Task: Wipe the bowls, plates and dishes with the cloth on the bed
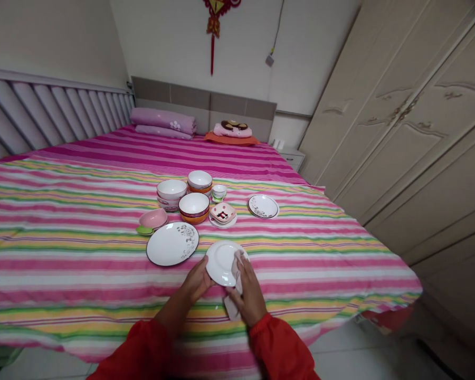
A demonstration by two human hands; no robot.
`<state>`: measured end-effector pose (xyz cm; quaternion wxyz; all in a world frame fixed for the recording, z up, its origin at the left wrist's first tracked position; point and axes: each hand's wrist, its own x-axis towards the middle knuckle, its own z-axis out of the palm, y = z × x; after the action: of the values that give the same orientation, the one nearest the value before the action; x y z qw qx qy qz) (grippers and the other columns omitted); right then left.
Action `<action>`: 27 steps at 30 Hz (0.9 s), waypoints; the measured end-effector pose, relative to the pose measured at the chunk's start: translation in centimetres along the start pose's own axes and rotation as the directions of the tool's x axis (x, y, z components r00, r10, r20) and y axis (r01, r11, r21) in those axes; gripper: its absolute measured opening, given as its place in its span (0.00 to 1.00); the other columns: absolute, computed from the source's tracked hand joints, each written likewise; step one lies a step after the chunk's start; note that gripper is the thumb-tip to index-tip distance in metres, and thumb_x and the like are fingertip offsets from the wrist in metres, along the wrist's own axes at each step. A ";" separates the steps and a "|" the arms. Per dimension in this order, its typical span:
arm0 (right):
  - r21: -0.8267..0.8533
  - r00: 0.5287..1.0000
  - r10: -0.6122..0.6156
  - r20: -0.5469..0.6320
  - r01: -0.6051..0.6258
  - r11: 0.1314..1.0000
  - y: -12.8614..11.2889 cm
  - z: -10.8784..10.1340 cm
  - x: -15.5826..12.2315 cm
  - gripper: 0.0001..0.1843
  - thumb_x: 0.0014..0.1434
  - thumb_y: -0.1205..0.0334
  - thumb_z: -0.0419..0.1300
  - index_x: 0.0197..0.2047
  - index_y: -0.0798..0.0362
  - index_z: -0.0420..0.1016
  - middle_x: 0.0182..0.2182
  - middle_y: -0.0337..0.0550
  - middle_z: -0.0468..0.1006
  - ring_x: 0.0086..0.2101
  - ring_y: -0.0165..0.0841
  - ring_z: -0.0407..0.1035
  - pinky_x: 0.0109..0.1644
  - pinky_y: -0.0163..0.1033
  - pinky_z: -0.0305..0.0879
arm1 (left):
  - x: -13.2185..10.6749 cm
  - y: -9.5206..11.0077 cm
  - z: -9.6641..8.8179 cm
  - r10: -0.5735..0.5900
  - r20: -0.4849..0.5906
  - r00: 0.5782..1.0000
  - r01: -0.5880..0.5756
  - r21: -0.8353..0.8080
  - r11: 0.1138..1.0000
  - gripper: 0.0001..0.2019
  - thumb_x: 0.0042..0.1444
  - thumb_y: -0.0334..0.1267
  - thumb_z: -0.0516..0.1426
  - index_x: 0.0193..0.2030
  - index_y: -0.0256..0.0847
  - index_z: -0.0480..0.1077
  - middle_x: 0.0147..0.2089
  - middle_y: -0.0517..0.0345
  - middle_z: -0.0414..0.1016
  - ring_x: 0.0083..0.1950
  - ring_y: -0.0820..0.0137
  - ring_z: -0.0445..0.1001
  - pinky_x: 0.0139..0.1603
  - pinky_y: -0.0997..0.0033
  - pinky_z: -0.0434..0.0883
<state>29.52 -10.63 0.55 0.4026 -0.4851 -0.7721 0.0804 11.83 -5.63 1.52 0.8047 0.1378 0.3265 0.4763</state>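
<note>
My left hand grips the edge of a small white ceramic plate, which stands tilted above the bedspread. My right hand presses a pale pink cloth against the plate's other side. Just left of the hands lies a larger white plate with a floral pattern and dark rim. Farther ahead stand a stack of white bowls, a white-and-orange bowl stack, a pink dish and a square patterned dish on a saucer.
The dishes rest on a bed's pink-striped bedspread. A small floral plate and further bowls stand nearby. Pillows lie at the far end, a slatted rail runs left, and a cream wardrobe stands right.
</note>
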 end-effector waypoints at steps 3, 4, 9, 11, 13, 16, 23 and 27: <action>-0.093 0.991 -0.128 0.026 0.130 0.987 -0.4 0.3 -0.7 0.41 0.60 0.62 0.57 0.70 0.55 0.39 0.67 0.54 0.48 0.66 0.43 0.40 0.65 0.56 0.51 | 0.0 0.1 0.1 -0.002 -0.003 1.000 0.002 -0.013 1.000 0.27 0.62 0.42 0.50 0.66 0.34 0.54 0.57 0.42 0.72 0.59 0.57 0.69 0.59 0.54 0.66; -0.123 0.987 -0.162 0.016 0.163 0.979 -0.3 0.5 -0.5 0.39 0.60 0.66 0.55 0.70 0.56 0.40 0.67 0.54 0.49 0.66 0.42 0.40 0.65 0.56 0.52 | 0.0 0.1 0.2 -0.001 -0.003 1.000 0.001 -0.019 1.000 0.28 0.62 0.42 0.50 0.66 0.34 0.53 0.57 0.42 0.72 0.60 0.57 0.68 0.59 0.55 0.65; -0.239 0.941 -0.333 -0.064 0.309 0.920 1.5 1.4 1.7 0.36 0.58 0.78 0.46 0.69 0.57 0.43 0.64 0.58 0.57 0.65 0.39 0.46 0.63 0.55 0.57 | -0.2 0.3 0.4 0.048 0.007 0.999 -0.048 -0.055 0.997 0.28 0.63 0.45 0.48 0.68 0.41 0.50 0.61 0.46 0.69 0.61 0.61 0.67 0.63 0.57 0.61; -0.239 0.934 -0.346 -0.086 0.318 0.918 1.8 1.1 2.7 0.34 0.59 0.77 0.47 0.68 0.56 0.48 0.62 0.57 0.61 0.64 0.39 0.51 0.62 0.54 0.59 | 0.0 0.3 0.1 0.060 0.055 0.997 -0.056 -0.071 0.996 0.30 0.62 0.50 0.47 0.68 0.44 0.48 0.62 0.45 0.68 0.61 0.60 0.67 0.64 0.54 0.59; -0.201 0.945 -0.307 -0.112 0.281 0.938 1.7 0.1 3.9 0.31 0.59 0.74 0.48 0.66 0.55 0.55 0.59 0.56 0.65 0.61 0.39 0.57 0.60 0.51 0.61 | 0.1 0.3 -0.2 0.048 0.099 0.994 -0.041 -0.072 0.997 0.33 0.61 0.54 0.46 0.69 0.41 0.46 0.62 0.40 0.66 0.60 0.58 0.68 0.64 0.51 0.57; -0.076 0.976 -0.135 -0.170 0.124 0.989 1.2 -2.1 6.0 0.23 0.61 0.69 0.48 0.58 0.54 0.66 0.52 0.53 0.73 0.52 0.38 0.67 0.54 0.44 0.67 | 0.0 0.3 -0.3 0.030 0.107 0.994 -0.025 -0.047 0.999 0.34 0.61 0.54 0.47 0.69 0.38 0.45 0.64 0.36 0.62 0.60 0.57 0.68 0.65 0.52 0.56; 0.566 0.751 0.630 -0.200 -0.437 0.700 1.2 -4.7 8.2 0.18 0.53 0.47 0.60 0.28 0.55 0.70 0.20 0.36 0.71 0.22 0.30 0.65 0.24 0.34 0.64 | -0.5 0.5 0.2 0.035 0.075 0.997 -0.035 0.001 0.999 0.35 0.61 0.54 0.47 0.69 0.35 0.45 0.68 0.35 0.54 0.61 0.55 0.67 0.65 0.52 0.55; 0.816 0.630 0.772 0.085 -0.488 0.309 0.9 -3.4 6.9 0.21 0.43 0.48 0.68 0.31 0.57 0.73 0.23 0.41 0.75 0.22 0.31 0.68 0.24 0.35 0.67 | -0.6 0.6 0.6 0.033 0.064 0.997 -0.035 0.025 0.999 0.33 0.62 0.53 0.45 0.68 0.34 0.48 0.64 0.35 0.62 0.60 0.57 0.68 0.64 0.52 0.58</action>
<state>31.09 -5.48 6.08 0.6235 -0.5300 -0.3181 0.4787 11.65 -5.77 2.49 0.8047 0.1688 0.3045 0.4810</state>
